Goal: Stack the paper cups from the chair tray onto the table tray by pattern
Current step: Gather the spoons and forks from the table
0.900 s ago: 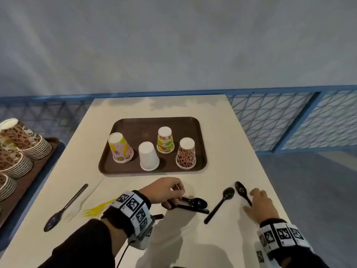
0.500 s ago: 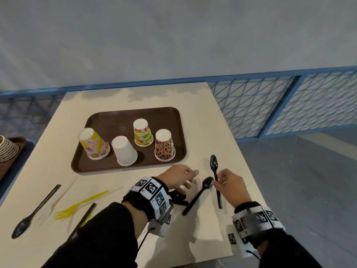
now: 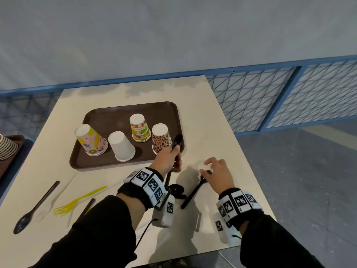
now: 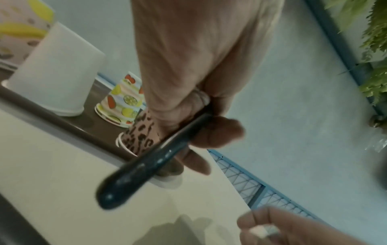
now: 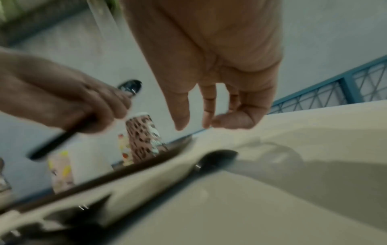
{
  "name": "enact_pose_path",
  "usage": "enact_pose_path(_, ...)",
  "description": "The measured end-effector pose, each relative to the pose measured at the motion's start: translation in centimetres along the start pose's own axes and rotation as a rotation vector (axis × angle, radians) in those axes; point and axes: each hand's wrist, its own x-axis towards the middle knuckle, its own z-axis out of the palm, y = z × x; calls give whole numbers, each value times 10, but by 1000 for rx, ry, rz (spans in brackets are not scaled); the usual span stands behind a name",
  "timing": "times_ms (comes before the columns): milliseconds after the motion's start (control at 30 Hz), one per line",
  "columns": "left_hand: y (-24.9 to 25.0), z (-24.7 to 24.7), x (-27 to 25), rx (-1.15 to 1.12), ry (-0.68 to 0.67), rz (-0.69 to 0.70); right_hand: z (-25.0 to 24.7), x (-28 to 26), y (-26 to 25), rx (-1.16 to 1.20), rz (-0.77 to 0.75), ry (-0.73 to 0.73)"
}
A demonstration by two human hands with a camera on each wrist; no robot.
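Observation:
Four upturned paper cups stand on the brown table tray point(image 3: 108, 117): a pink-and-yellow one point(image 3: 91, 141), a white one point(image 3: 121, 147), a fruit-print one point(image 3: 140, 128) and a leopard-print one point(image 3: 161, 138). My left hand point(image 3: 174, 153) grips a black spoon point(image 3: 177, 141) by its handle, just in front of the leopard cup; the left wrist view shows my fingers curled round that spoon point(image 4: 146, 165). My right hand point(image 3: 207, 167) hovers with loose fingers over a second black spoon point(image 3: 195, 190) lying on the table. The chair tray point(image 3: 13, 140) with cup stacks point(image 3: 6, 147) is only partly seen at the left edge.
More cutlery lies on the near table: a black spoon point(image 3: 36, 207), a white fork point(image 3: 52, 202), a yellow fork point(image 3: 77, 202) and black pieces point(image 3: 176, 190) under my left wrist. A blue mesh fence point(image 3: 270, 97) runs behind and right of the table.
The black spoon that my right hand held has passed to my left hand, which has lifted it toward the leopard cup. My right hand has let go and now hovers over the other spoon.

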Motion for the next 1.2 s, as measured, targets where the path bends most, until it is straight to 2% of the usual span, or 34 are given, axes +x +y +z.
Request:
enact_pose_path(67,-2,-10,-1,13,-3,-3,6,6,8,-106,120,-69)
enact_pose_path(133,-6,-16,-4,51,-23,-13,12,9,7,-182,176,-71)
enact_pose_path(400,-12,-33,-10,258,-85,28,8,22,4,-225,215,-67)
enact_pose_path(633,-11,-30,-20,322,-157,39,-11,22,12,-219,210,61)
enact_pose_path(700,-11,-28,-24,382,-157,68,-13,20,11,-126,224,100)
enact_pose_path(767,-13,-27,-25,386,-157,66,-11,14,-2,131,234,131)
enact_pose_path(867,-15,-30,-29,265,-225,0,1,3,-43,466,155,132)
enact_pose_path(967,-19,-36,-36,83,-318,7,16,-8,-82,496,16,97)
enact_pose_path(1000,-19,-40,-40,39,-311,39,22,-10,-90,507,-24,77)
enact_pose_path(1067,-21,-50,-42,36,-207,70,33,-15,-97,499,-64,51)
enact_pose_path(1133,-26,-66,-37,67,-94,61,47,-20,-94,312,-130,30)
enact_pose_path(1200,-30,-83,-35,93,-29,59,64,-26,-85,-43,-249,-93)
